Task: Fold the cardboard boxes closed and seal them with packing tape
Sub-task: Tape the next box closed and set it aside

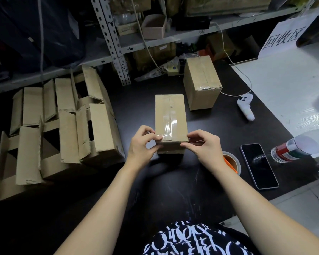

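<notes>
Left hand [143, 142] pinches tape [167, 134] at the box's [170, 109] six-o'clock edge while right hand [203, 144] grips its corner; best to press outward, wrinkle-free.

I get a dim, yellowish view. The dark surface [173, 190] near me swallows detail, and the far left above the shelf [35, 78] is almost black. Light comes from the right, where the white sheet [284, 85] washes out pale. Glare streaks the tape [167, 128] on the middle box [170, 107] and the phone [259, 166]. The bottle [300, 147] at the right edge is smeared; the shelf post [110, 39] leans with the wide lens.
</notes>
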Motion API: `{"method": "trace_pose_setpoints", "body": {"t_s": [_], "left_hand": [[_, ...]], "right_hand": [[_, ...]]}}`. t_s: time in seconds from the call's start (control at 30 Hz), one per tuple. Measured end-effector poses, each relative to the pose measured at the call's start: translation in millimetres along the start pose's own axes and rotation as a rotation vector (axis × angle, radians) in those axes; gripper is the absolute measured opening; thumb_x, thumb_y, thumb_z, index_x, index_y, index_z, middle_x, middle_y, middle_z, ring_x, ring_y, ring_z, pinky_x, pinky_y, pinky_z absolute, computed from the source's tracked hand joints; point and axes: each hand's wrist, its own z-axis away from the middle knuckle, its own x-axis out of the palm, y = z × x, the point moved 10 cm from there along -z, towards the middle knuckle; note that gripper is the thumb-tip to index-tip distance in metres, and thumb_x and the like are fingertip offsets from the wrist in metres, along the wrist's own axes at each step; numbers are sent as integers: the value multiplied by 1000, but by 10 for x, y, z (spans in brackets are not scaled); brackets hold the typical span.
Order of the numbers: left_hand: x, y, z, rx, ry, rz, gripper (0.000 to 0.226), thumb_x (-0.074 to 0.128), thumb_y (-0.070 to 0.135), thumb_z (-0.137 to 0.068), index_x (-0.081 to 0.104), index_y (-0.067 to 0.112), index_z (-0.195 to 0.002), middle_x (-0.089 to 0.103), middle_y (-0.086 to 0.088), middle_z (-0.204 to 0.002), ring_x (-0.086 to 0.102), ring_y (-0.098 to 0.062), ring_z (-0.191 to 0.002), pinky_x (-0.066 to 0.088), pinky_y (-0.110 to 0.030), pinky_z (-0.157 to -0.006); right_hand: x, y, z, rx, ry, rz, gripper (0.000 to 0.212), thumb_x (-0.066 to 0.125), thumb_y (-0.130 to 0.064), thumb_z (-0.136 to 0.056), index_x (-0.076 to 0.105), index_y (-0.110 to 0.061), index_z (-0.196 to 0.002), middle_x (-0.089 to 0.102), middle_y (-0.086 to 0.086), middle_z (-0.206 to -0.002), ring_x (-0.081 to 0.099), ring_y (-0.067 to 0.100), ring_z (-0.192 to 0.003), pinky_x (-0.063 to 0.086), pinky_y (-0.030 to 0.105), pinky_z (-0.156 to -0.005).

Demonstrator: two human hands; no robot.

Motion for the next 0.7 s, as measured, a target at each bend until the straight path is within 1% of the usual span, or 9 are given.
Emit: {"method": "trace_pose_setpoints", "body": {"t_s": [0.1,0.17,0.27,0.33,0.4,0.53,0.6,0.7], "left_hand": [[5,-27,-2,-19,25,24,27,89,2,-77,80,11,-101,59,-2,-106,57,-12,-95,53,-27,-79],[4,-13,-5,-19,28,49,32,89,0,-76,79,10,-105,60,-2,-106,60,-9,-94,54,-26,-81],[-18,-5,-6,-30,14,80,44,89,-3,-74,74,9,-113,62,-3,-105,63,-4,-96,55,-21,-87],[-14,-8,-26,-27,2,62,44,90,-1,-73,74,8,-113,63,-3,-105,63,-5,-95,55,-21,-87],[-10,-5,-56,-6,-10,30,41,91,1,-73,75,8,-110,62,-3,-104,62,-10,-92,55,-25,-86],[-17,20,-89,24,-37,-19,42,91,2,-71,74,8,-109,62,-1,-104,59,-12,-93,51,-22,-85],[13,15,-75,22,-56,-31,45,89,-3,-71,73,11,-111,62,1,-105,60,-13,-94,51,-23,-85],[35,-19,-69,-10,-28,-13,46,84,-9,-73,71,12,-111,64,3,-104,62,-11,-95,51,-23,-85]], "right_hand": [[-3,14,-42,-3,-31,18,30,93,-8,-73,73,-18,-93,73,-6,-88,71,6,-83,62,24,-83],[2,38,-47,0,-49,21,29,91,-3,-74,73,-13,-95,74,-3,-90,71,8,-87,63,27,-84],[3,104,-15,44,-26,-34,28,90,-3,-76,75,-14,-96,75,-2,-91,73,12,-92,62,27,-86],[21,137,-7,73,-25,-58,27,89,-3,-77,74,-13,-97,75,1,-93,73,13,-93,62,27,-88],[29,136,-23,90,-40,-69,29,90,-2,-76,74,-11,-98,75,3,-94,73,13,-93,61,24,-87],[11,110,-46,91,-77,-73,28,89,-1,-77,74,-10,-99,75,3,-94,71,7,-92,57,14,-81],[13,136,-50,91,-80,-55,26,89,-3,-78,74,-10,-99,75,1,-94,71,5,-91,55,12,-79],[17,163,-73,81,-70,0,23,88,-8,-80,75,-16,-97,76,-5,-92,71,4,-91,54,12,-79]]}}
